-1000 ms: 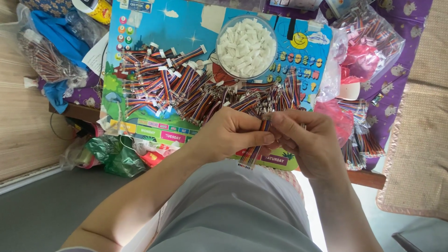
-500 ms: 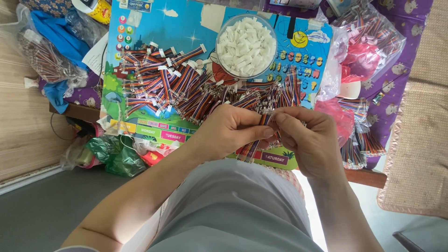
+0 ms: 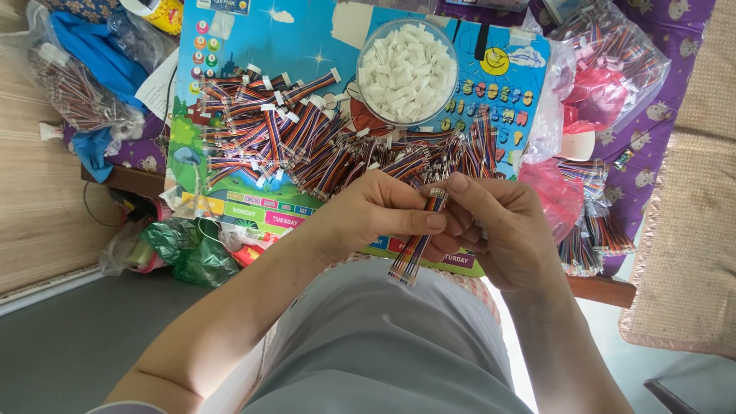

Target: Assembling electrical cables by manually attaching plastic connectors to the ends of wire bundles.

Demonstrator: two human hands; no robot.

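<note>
A: Versus a second ago, hands barely shifted. Both sit a touch lower over the lap, and the ribbon cable piece [image 3: 416, 244] hangs a bit straighter between them.

B: Grip state, left to right?

A: Left hand [image 3: 376, 211]: thumb and forefinger pressed together, pinching the cable mid-length. Right hand [image 3: 502, 230]: fingertips closed on the cable's upper end, where the metal pins are. Lower end dangles free above the grey lap.

B: Where's the stock?

A: Far left, a clear bag of cables [image 3: 73, 92]. Then the loose cable pile [image 3: 307, 142] spread over the colourful chart board [image 3: 307, 31]. The round tub of white connector housings [image 3: 408, 70] stands just behind the hands. More bagged cables [image 3: 613, 54] on the right.

B: Risks?

A: My read: the pinch is near the pins, so a squeeze or twist could bend them. The free end could also snag the pile edge, which lies just beyond the knuckles, and drag pieces off the board. The tub sits close to the right hand; a sideways knock might tip it.
</note>
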